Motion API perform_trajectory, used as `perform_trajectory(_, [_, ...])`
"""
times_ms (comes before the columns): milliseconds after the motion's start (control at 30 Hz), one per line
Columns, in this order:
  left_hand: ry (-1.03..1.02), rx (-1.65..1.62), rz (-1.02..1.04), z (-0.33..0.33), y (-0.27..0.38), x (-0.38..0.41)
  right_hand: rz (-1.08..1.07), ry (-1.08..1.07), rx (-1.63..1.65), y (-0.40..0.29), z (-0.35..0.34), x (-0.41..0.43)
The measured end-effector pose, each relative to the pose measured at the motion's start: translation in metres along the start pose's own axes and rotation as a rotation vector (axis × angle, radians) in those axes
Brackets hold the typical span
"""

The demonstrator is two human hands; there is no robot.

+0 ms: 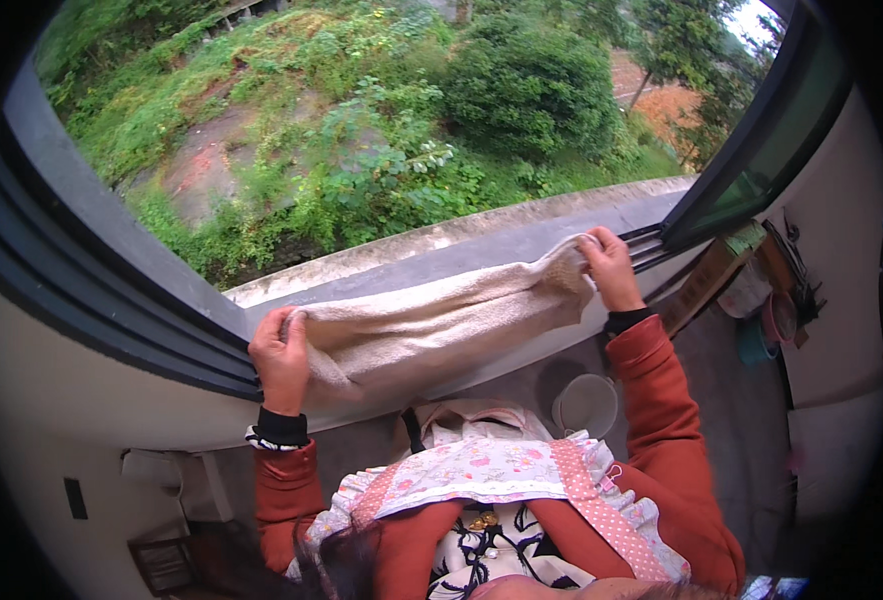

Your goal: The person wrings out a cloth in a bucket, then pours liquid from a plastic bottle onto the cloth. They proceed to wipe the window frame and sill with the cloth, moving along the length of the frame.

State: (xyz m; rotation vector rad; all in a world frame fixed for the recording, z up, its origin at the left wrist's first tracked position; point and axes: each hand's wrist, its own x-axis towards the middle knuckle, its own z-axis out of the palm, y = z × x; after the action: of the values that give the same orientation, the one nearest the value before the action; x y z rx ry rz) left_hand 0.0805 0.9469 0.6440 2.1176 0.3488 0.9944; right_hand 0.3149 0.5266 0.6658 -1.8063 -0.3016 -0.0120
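A pale beige terry towel [441, 322] hangs stretched between my two hands, just in front of the open window's sill [381, 270]. My left hand [282, 356] pinches its left top corner between thumb and fingers, close to the dark sliding-window frame [111, 292]. At the other end, my right hand [612, 266] grips the right top corner, a little higher in the view. Loose folds run along the towel's middle, and its lower edge droops below the sill. Part of the window track is hidden behind the cloth.
A white bucket [587, 405] stands on the grey floor below. On the right are a glazed window sash [764, 142], a cardboard box [704, 281] and pink [779, 319] and teal [753, 341] containers. A wooden chair [163, 562] is at lower left. Shrubs [531, 90] grow outside.
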Motion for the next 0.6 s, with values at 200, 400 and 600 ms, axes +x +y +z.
perform_trajectory(200, [0.047,-0.461,-0.138,-0.001,0.034,0.030,-0.102,-0.051,0.387,-0.089,0.026,-0.017])
perform_trajectory(400, [0.622,-0.464,-0.160,-0.024,0.082,0.053,-0.372,-0.009,0.737,-0.144,0.021,0.010])
perform_trajectory(600, [0.630,-0.593,-0.174,-0.025,0.092,0.058,-0.353,-0.021,0.758,-0.130,0.002,0.016])
